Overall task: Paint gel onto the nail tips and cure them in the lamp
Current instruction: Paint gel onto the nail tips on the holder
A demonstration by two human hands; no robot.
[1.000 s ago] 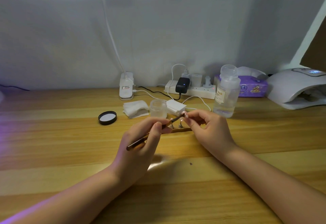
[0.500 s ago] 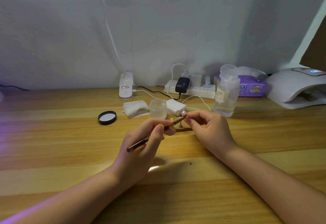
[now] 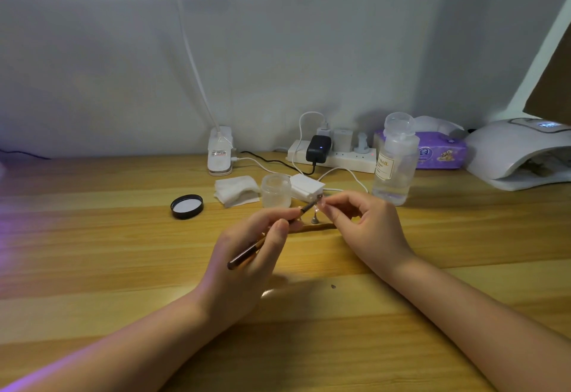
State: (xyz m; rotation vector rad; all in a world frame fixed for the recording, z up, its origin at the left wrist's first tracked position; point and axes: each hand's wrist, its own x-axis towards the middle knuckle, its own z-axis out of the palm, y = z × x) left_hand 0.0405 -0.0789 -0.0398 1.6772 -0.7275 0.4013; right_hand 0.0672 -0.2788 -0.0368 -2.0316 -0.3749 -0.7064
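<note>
My left hand [image 3: 247, 262] pinches a thin brown gel brush [image 3: 244, 257] like a pen, its bristle end pointing up and right. The bristles touch a small clear nail tip [image 3: 321, 201] that my right hand [image 3: 364, 224] pinches by its stand. A second nail tip stand [image 3: 315, 218] rests on the wooden table [image 3: 92, 252] between my hands, on a brown strip. The open frosted gel jar [image 3: 276, 191] stands just behind, its black lid [image 3: 187, 206] to the left. The white curing lamp [image 3: 519, 153] sits at the far right.
White cotton pads [image 3: 236, 190] lie beside the jar. A clear liquid bottle [image 3: 395, 160] stands right of my hands. A power strip [image 3: 330, 156] with plugs and cables, a desk lamp base [image 3: 220, 150] and a purple tissue pack [image 3: 438, 152] line the wall.
Both hands have stayed nearly in place; the brush tip has shifted slightly on the nail tip held by my right hand.
</note>
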